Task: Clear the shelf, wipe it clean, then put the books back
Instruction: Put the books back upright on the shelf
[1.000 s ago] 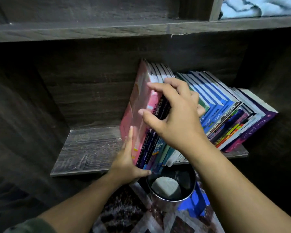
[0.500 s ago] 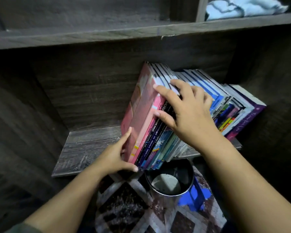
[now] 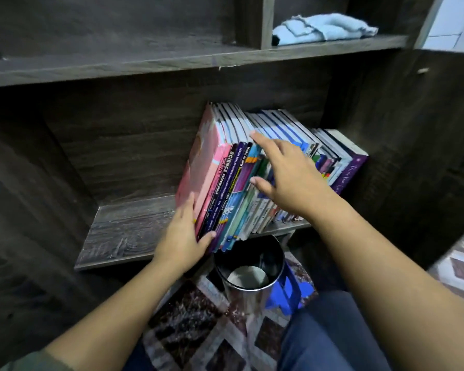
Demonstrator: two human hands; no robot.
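A row of books (image 3: 241,180) leans to the right on the dark wooden shelf (image 3: 123,234), filling its right half. The leftmost one has a pink cover (image 3: 201,167). My left hand (image 3: 182,236) presses flat against that pink cover near its bottom, thumb under the lower spines. My right hand (image 3: 287,172) lies over the middle spines with fingers spread and nearly straight, forefinger on the top edges. A light blue cloth (image 3: 324,28) lies crumpled on the shelf above, at the right.
A shiny metal bin (image 3: 249,266) stands on the patterned rug (image 3: 198,325) just below the shelf's front edge, with a blue object (image 3: 287,293) beside it. The shelf's left half is bare wood. Dark side walls close in the compartment.
My right hand has loosened from gripping the book tops and now lies spread over the spines. The camera has drawn back and up, showing more of the upper shelf. My left hand stays against the pink cover.
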